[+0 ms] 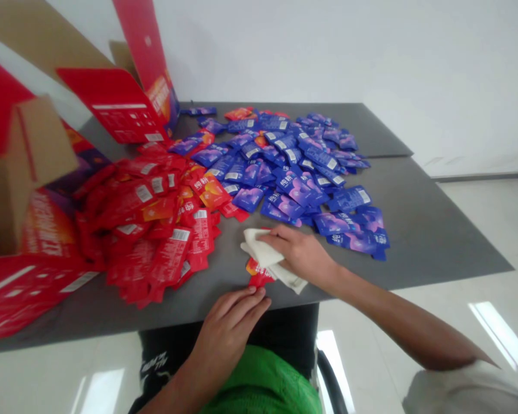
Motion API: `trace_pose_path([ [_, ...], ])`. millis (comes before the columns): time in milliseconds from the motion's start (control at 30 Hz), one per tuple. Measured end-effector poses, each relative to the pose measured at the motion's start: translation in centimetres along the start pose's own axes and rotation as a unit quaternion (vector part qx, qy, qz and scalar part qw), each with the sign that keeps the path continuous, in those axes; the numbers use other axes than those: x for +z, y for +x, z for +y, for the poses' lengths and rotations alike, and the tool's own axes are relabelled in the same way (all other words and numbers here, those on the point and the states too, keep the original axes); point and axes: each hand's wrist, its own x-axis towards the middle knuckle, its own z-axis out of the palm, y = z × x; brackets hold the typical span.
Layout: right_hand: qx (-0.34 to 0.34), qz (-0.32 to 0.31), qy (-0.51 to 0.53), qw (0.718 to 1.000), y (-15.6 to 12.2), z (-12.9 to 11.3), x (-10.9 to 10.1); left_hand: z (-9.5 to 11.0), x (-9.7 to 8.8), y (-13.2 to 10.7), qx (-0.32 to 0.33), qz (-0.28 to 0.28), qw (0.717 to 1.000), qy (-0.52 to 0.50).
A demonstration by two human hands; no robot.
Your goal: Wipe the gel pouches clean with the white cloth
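Note:
My right hand (304, 251) is closed around a folded whitish cloth (263, 247), which lies over a small red sachet (261, 275) near the table's front edge. Only the lower part of that sachet shows; the cloth hides the rest. With its fingers stretched out, my left hand (233, 319) rests its fingertips on the sachet's near edge. To the left of the cloth lies a heap of red sachets (142, 230). Beyond my right hand spreads a pile of blue-purple sachets (293, 184), with a few red and orange ones among them.
Two open red cartons stand at the left: a near one (52, 230) and a far one (116, 103), their flaps raised. The grey table (440, 224) reaches a white wall (328, 52) at the back. Its front edge runs just above my lap.

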Motion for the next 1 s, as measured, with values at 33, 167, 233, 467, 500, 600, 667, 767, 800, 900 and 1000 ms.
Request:
trace_pose_path([
  [33, 0.024, 0.007, -0.016, 1.000, 0.5, 0.8, -0.4, 0.0, -0.2, 0.2, 0.001, 0.001, 1.000, 0.000],
  [167, 0.048, 0.087, -0.021, 0.995, 0.3, 2.1, -1.9, 0.4, -1.1, 1.6, -0.021, -0.009, 1.000, -0.009],
  [233, 0.029, 0.147, 0.017, 0.989, -1.2, 1.9, -2.0, 0.5, -1.4, 2.6, -0.051, 0.004, 0.999, -0.005],
  [467, 0.027, 0.285, 0.073, 0.956, -5.8, 2.4, -0.4, 0.2, 0.6, 6.6, -0.184, 0.056, 0.974, 0.119],
  [500, 0.034, 0.292, 0.072, 0.953, -6.1, 2.7, -0.2, 0.2, 0.9, 7.0, -0.194, 0.046, 0.971, 0.134],
  [600, 0.047, 0.306, 0.062, 0.949, -6.4, 3.3, 0.2, -0.2, 1.1, 8.3, -0.222, 0.001, 0.964, 0.146],
  [667, 0.046, 0.314, 0.060, 0.947, -6.4, 3.5, 0.3, -0.5, 0.7, 9.0, -0.246, -0.043, 0.962, 0.110],
  [767, 0.048, 0.322, 0.063, 0.943, -6.3, 3.6, 0.4, -1.0, -0.2, 9.5, -0.293, -0.107, 0.950, 0.010],
  [800, 0.051, 0.327, 0.065, 0.941, -6.3, 3.7, 0.4, -1.2, -0.4, 9.6, -0.308, -0.115, 0.944, -0.021],
  [900, 0.063, 0.347, 0.073, 0.933, -6.5, 4.1, 0.6, -1.4, -1.1, 9.2, -0.335, -0.091, 0.931, -0.112],
  [1000, 0.073, 0.364, 0.072, 0.926, -6.7, 4.6, 0.8, -1.8, -2.0, 8.9, -0.372, -0.041, 0.889, -0.263],
])
